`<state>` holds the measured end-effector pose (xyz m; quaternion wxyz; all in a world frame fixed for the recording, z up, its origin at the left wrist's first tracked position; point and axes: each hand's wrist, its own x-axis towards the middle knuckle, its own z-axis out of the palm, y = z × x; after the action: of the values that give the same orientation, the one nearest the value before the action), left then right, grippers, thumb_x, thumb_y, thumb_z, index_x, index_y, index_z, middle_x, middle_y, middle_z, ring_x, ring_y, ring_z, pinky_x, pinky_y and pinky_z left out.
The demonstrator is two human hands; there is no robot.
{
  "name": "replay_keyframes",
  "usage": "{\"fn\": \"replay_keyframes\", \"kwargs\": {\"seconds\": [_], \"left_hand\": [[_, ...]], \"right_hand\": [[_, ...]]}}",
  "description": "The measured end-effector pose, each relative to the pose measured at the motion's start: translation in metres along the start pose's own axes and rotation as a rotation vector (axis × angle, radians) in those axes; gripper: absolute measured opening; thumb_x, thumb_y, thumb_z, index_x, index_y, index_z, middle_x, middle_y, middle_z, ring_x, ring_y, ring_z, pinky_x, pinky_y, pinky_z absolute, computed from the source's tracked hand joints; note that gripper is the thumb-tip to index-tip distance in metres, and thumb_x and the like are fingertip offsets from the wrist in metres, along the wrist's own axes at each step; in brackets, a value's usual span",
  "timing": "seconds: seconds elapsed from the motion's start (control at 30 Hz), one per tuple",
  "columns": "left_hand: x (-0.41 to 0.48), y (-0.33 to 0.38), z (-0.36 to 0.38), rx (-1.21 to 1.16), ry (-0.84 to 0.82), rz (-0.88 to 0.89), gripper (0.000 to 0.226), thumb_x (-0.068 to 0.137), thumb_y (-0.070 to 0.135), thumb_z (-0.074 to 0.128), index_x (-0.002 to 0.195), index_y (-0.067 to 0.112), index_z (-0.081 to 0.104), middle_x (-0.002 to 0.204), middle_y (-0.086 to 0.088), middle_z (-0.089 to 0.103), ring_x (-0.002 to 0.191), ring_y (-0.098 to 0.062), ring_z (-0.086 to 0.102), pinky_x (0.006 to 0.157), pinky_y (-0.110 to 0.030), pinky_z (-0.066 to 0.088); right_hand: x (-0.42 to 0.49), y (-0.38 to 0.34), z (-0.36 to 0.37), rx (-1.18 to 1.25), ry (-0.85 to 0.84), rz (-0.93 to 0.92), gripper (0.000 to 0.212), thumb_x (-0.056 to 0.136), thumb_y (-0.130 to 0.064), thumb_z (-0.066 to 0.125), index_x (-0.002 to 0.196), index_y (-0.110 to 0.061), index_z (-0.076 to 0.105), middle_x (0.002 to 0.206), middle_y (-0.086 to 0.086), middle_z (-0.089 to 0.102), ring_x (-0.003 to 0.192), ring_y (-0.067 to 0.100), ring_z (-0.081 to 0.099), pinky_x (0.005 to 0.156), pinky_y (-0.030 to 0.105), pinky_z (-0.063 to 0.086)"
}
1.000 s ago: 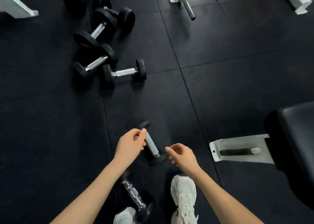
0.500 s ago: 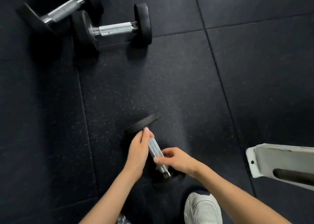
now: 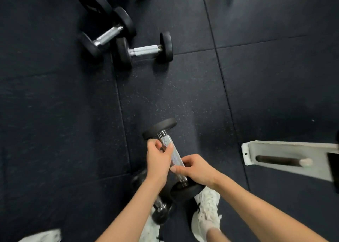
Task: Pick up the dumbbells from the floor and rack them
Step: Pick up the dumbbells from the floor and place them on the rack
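A small black dumbbell [image 3: 171, 150] with a knurled chrome handle is lifted off the dark rubber floor, just in front of my feet. My left hand [image 3: 158, 159] wraps the handle's upper part from the left. My right hand [image 3: 196, 168] grips its lower part from the right. A second dumbbell [image 3: 161, 207] lies on the floor below it, mostly hidden by my left forearm. Further ahead three more dumbbells lie together: one crosswise [image 3: 145, 50], one angled [image 3: 106, 34], and a bigger one [image 3: 95, 0] at the top edge.
A white bench foot [image 3: 286, 159] with a dark bar in it juts in from the right. My white shoes [image 3: 206, 216] stand at the bottom. Dark rubber floor tiles [image 3: 256, 85] stretch all around. No rack is in view.
My right hand has closed on the handle beside my left hand, and the dumbbell has come up off the floor. The view has pulled back, showing more dumbbells ahead.
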<state>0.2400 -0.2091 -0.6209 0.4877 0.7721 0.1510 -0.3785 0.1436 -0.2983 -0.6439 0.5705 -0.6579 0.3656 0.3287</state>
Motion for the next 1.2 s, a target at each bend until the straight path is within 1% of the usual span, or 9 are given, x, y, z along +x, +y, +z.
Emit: {"fn": "replay_keyframes", "kwargs": {"seconds": [0.1,0.2,0.3,0.37,0.47,0.6,0.73,0.9,1.2], "left_hand": [[-0.074,0.060,-0.036,-0.103,0.000,-0.054,0.033,0.082,0.001,0.064,0.082,0.018,0.036,0.075,0.001,0.042,0.064,-0.013,0.043,0.065,-0.027,0.043],[-0.158,0.129,-0.077,-0.265,-0.005,-0.098,0.033,0.082,-0.003,0.065,0.102,0.011,0.042,0.087,-0.003,0.060,0.084,-0.022,0.061,0.085,-0.041,0.051],[-0.241,0.194,-0.121,-0.344,-0.011,-0.068,0.034,0.082,-0.005,0.064,0.108,0.010,0.048,0.093,-0.003,0.065,0.100,-0.027,0.064,0.095,-0.045,0.050],[-0.289,0.227,-0.151,-0.353,-0.003,-0.037,0.034,0.082,-0.004,0.065,0.111,0.008,0.051,0.102,-0.009,0.068,0.103,-0.027,0.065,0.097,-0.046,0.050],[-0.350,0.267,-0.192,-0.400,0.061,0.018,0.039,0.081,-0.004,0.065,0.117,0.004,0.051,0.112,-0.015,0.066,0.102,-0.027,0.064,0.098,-0.048,0.049],[-0.415,0.305,-0.241,-0.487,0.151,0.103,0.036,0.081,-0.006,0.065,0.110,0.008,0.050,0.102,-0.011,0.063,0.096,-0.025,0.062,0.093,-0.046,0.051],[-0.467,0.320,-0.290,-0.609,0.278,0.194,0.033,0.082,-0.005,0.064,0.106,0.009,0.048,0.102,-0.009,0.061,0.090,-0.021,0.061,0.085,-0.041,0.053],[-0.521,0.311,-0.350,-0.738,0.519,0.256,0.036,0.082,-0.003,0.065,0.116,0.002,0.053,0.097,-0.006,0.062,0.097,-0.023,0.061,0.097,-0.044,0.050],[-0.570,0.221,-0.491,-0.855,0.919,0.234,0.030,0.077,0.001,0.071,0.105,0.002,0.060,0.107,-0.018,0.068,0.100,-0.031,0.066,0.093,-0.049,0.052]], "right_hand": [[-0.087,-0.054,-0.003,-0.001,-0.009,-0.009,0.061,0.067,-0.064,0.066,0.079,-0.004,0.069,0.060,0.004,0.057,0.053,0.010,0.042,0.059,0.030,0.034],[-0.184,-0.117,-0.005,0.004,-0.004,-0.032,0.061,0.062,-0.067,0.065,0.078,-0.009,0.071,0.076,0.014,0.072,0.059,0.014,0.052,0.063,0.034,0.041],[-0.277,-0.179,-0.003,-0.025,0.023,-0.090,0.056,0.058,-0.069,0.064,0.080,-0.018,0.070,0.085,0.011,0.075,0.070,0.021,0.064,0.076,0.045,0.053],[-0.332,-0.217,0.002,-0.069,0.033,-0.168,0.048,0.058,-0.066,0.064,0.086,-0.027,0.066,0.087,0.002,0.074,0.081,0.021,0.069,0.086,0.048,0.054],[-0.398,-0.269,0.007,-0.148,0.031,-0.252,0.059,0.060,-0.060,0.067,0.108,-0.027,0.060,0.099,-0.002,0.071,0.092,0.020,0.068,0.091,0.046,0.052],[-0.462,-0.328,0.018,-0.253,0.000,-0.366,0.054,0.072,-0.047,0.073,0.117,-0.023,0.057,0.087,-0.008,0.065,0.079,0.012,0.062,0.084,0.035,0.050],[-0.505,-0.377,0.042,-0.377,-0.075,-0.485,0.044,0.077,-0.041,0.073,0.113,-0.020,0.059,0.102,0.000,0.067,0.092,0.020,0.064,0.087,0.040,0.051],[-0.542,-0.420,0.098,-0.517,-0.180,-0.626,0.037,0.075,-0.042,0.074,0.104,-0.023,0.061,0.100,0.003,0.069,0.093,0.022,0.067,0.089,0.043,0.054],[-0.583,-0.459,0.266,-0.730,-0.410,-0.769,0.026,0.077,-0.035,0.075,0.096,-0.020,0.065,0.095,0.006,0.071,0.088,0.022,0.068,0.085,0.041,0.054]]}}
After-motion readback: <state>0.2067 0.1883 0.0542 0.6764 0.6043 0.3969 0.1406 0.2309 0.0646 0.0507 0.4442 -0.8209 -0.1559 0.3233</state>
